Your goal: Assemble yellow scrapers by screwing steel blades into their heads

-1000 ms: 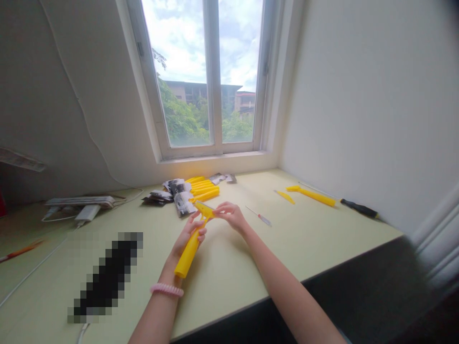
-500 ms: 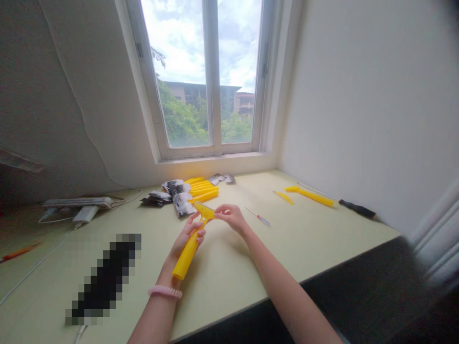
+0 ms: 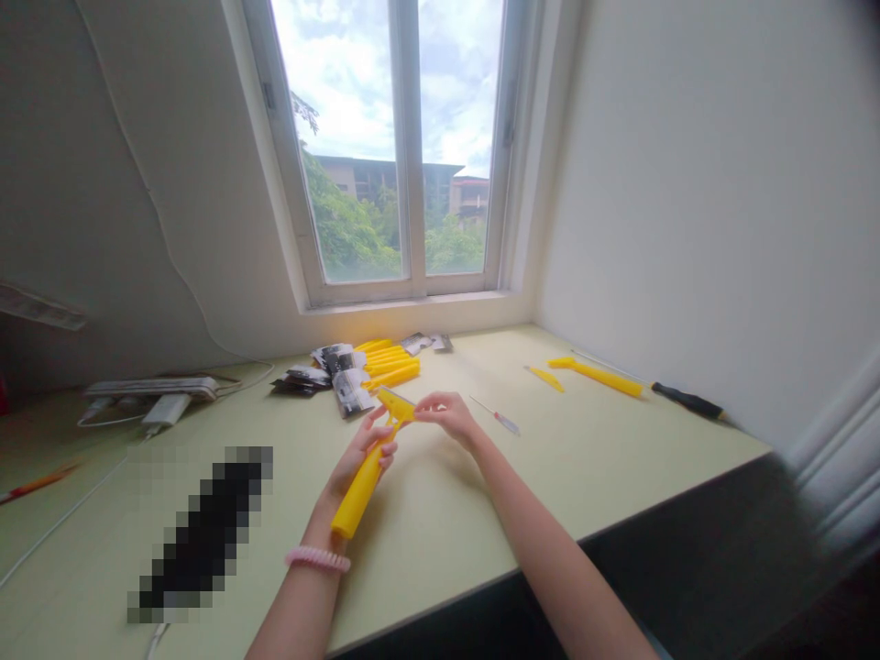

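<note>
My left hand is wrapped round the yellow handle of a scraper, its head pointing away from me. A thin blade edge shows along the front of the scraper's wide yellow head. With closed fingertips, my right hand pinches the right end of that head; whether a small part is also between the fingers is hidden. Just right of my right hand lies a small screwdriver with a clear and red handle. Beyond the hands, several yellow scrapers lie in a row, their heads under black-and-white packets.
At the right are a yellow scraper, a small yellow cutter and a long black-handled screwdriver. A power strip with a white plug lies at the left. A blurred-out dark object sits front left. The table edge runs close to me.
Almost nothing differs: both hands keep the same hold on the scraper, and the whole view has shifted very slightly.
</note>
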Tool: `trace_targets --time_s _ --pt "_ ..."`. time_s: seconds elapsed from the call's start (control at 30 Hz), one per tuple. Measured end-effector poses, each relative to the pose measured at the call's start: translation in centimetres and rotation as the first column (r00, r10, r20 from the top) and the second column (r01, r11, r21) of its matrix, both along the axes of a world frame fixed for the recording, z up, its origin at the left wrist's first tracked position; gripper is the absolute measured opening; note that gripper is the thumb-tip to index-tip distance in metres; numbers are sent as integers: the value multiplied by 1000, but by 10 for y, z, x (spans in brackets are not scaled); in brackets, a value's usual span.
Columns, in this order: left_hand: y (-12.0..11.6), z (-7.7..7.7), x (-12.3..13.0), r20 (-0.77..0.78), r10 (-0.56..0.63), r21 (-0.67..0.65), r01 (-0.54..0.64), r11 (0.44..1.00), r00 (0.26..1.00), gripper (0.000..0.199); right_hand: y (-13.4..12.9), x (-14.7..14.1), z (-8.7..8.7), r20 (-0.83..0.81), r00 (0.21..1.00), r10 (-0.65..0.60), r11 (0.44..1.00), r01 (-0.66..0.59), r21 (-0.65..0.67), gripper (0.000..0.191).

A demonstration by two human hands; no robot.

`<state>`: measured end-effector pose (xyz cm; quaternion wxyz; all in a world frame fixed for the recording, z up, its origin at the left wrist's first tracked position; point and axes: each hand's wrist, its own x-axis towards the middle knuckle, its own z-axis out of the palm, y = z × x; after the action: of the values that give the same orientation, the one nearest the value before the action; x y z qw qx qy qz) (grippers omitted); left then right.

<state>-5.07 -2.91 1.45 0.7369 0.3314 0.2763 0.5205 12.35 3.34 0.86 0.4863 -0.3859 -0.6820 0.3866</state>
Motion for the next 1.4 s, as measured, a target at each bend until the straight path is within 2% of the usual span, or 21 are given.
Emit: trace_targets --time_s 0.13,0.3,0.37,0.43,0.53,0.63,0.73,0.83,0.93,1.0,1.07,1.17,1.23,1.3,1.4 --pt "0 -1 0 -10 -2 5 2 1000 1000 59 0 2 -2 1 1000 14 1000 -14 0 13" --pt "-1 2 0 51 20 -25 -19 1000 998 55 0 -1 -1 -2 1000 -10 1000 10 -18 19" --pt "-1 3 1 62 44 -41 -41 998 997 53 3 0 -2 17 998 -68 998 68 -7 21" --pt "0 3 0 70 69 -51 -66 997 995 52 8 8 -2 85 972 -220 975 217 51 21" --pt "4 1 -1 64 107 -59 -104 993 992 52 12 28 -3 288 826 -484 874 442 203 24" --pt "6 -1 -3 44 133 -71 -130 989 990 53 9 53 -2 485 599 -638 761 589 273 25" --pt "7 -2 -2 30 157 -66 -154 986 987 51 -1 73 -2 628 394 -671 652 718 245 30" --pt "5 -1 0 29 159 -38 -157 987 987 48 -11 85 -4 729 327 -601 624 762 173 30" --pt "4 0 1 19 145 -25 -145 989 989 48 -15 90 -7 781 337 -526 638 763 100 19" --pt "4 0 2 10 143 -25 -143 989 990 47 -14 90 -7 774 363 -519 650 755 82 15" --pt "4 0 2 4 145 -20 -145 989 989 47 -12 86 -5 699 465 -544 690 721 57 12" --pt "6 -1 1 -22 148 -25 -149 989 989 49 -9 71 1 388 747 -539 823 566 54 11" --pt "6 -1 1 -45 149 -33 -150 988 988 51 -8 58 6 138 880 -455 890 444 104 15" --pt "7 -2 1 -54 151 -27 -153 988 987 51 -10 47 10 -52 921 -385 911 389 139 22" --pt "9 -4 1 -64 145 -17 -147 989 987 52 -16 37 12 -217 920 -327 910 369 190 24"
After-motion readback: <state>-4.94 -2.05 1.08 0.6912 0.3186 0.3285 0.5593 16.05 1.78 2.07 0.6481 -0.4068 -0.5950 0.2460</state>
